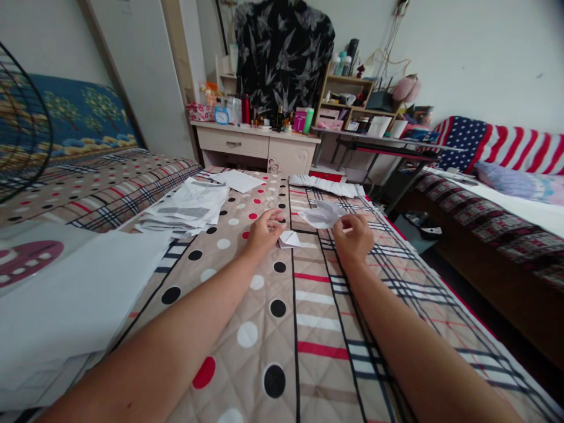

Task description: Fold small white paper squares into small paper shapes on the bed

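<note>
My right hand is closed in a pinch at the right edge of a thin, pale sheet, which looks partly see-through; I cannot tell whether it is paper or plastic film. To its left, my left hand has its fingers loosely curved and apart, with nothing visible in them. Close by the left thumb, a small folded white paper rests on the quilted bedspread. Whether the thumb touches it is hard to make out.
A pile of printed papers lies left of my hands, and larger white sheets are nearer on the left. A folded white strip lies beyond my hands. A dresser stands past the bed's far end; a fan guard juts in at left.
</note>
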`<state>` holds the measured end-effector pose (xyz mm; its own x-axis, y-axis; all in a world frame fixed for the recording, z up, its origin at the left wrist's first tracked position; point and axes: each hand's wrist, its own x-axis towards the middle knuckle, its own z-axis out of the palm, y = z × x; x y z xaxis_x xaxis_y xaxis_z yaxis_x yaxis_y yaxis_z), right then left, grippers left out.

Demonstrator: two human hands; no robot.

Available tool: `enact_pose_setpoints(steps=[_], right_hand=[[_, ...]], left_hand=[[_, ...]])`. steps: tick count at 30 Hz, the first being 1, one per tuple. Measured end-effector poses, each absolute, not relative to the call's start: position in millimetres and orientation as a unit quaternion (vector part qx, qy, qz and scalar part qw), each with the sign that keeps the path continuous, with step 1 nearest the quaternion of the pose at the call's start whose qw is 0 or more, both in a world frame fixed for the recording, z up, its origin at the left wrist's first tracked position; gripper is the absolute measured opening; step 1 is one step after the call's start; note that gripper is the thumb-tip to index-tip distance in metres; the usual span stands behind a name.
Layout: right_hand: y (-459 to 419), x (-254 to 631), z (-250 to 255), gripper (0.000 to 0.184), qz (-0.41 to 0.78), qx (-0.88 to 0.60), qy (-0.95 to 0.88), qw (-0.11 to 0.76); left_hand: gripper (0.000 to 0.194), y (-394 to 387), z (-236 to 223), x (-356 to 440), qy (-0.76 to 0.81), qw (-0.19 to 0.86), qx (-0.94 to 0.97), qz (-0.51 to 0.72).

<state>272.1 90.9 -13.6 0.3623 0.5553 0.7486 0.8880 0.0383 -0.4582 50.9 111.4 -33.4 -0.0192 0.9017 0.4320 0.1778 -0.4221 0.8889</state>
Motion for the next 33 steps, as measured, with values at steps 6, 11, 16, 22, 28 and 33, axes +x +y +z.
enact_pose_setpoints(steps=[6,11,16,22,28,33], right_hand=[[73,246,-16,0.01,-0.124,-0.609,-0.619,0.479],[76,238,-19,0.01,-0.053,-0.547,-0.663,0.508],[76,236,-20,0.009,-0.015,-0.519,-0.679,0.519],[75,228,-18,0.009,-0.016,-0.52,-0.689,0.504],[75,227,-18,0.011,0.005,-0.505,-0.693,0.515],[81,234,-20,0.019,0.054,-0.543,-0.639,0.542]], left_hand=[[0.042,105,-33,53,0.419,0.312,0.674,0.523],[0.028,99,-27,55,0.462,0.234,0.693,0.502],[0.027,99,-26,56,0.471,0.196,0.708,0.488],[0.027,95,-24,59,0.475,0.16,0.726,0.471],[0.027,93,-23,63,0.47,0.142,0.735,0.468],[0.022,102,-27,59,0.495,0.193,0.686,0.497]])
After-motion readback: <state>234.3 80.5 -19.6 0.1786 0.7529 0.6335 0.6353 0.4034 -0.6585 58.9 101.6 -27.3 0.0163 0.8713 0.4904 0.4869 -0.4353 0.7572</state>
